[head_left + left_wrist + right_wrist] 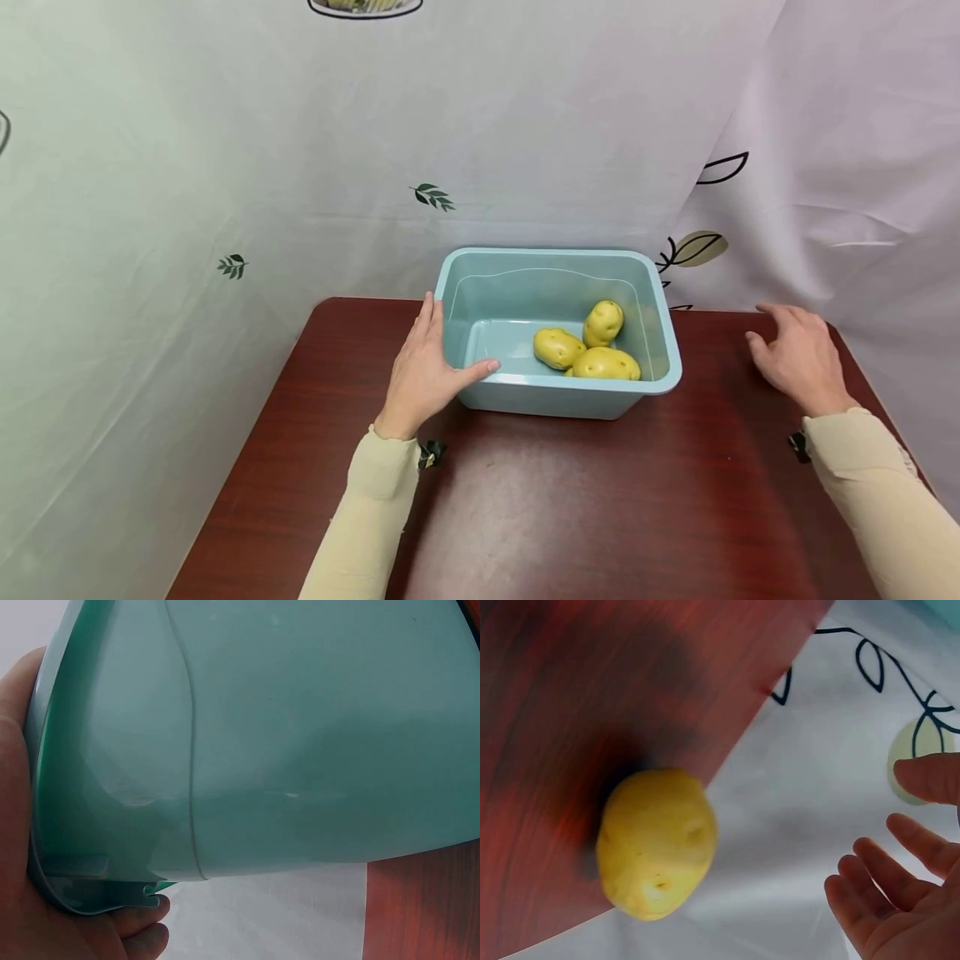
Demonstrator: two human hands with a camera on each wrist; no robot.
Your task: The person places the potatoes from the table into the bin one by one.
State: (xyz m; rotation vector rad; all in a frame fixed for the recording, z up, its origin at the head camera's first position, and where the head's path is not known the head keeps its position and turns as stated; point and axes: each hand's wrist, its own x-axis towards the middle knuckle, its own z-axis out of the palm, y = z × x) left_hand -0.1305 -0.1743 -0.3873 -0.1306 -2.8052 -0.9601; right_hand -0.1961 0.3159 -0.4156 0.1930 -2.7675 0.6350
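My left hand (423,367) rests at the near left corner of a light blue plastic tub (555,398), its fingers straight along the left side and its thumb over the front rim. In the left wrist view, fingertips (146,941) show past the corner of the tub's rim. Several yellow potatoes (603,364) lie together in the right half of the tub. Over the table's right end hovers my right hand (804,360), fingers loosely bent and holding nothing. Near it a single potato (658,844) lies on the tabletop, visible only in the right wrist view.
The dark red wooden table (570,500) has rounded far corners. A pale cloth backdrop (570,125) with printed leaves hangs close behind the table and along both sides. The tub stands near the table's far edge.
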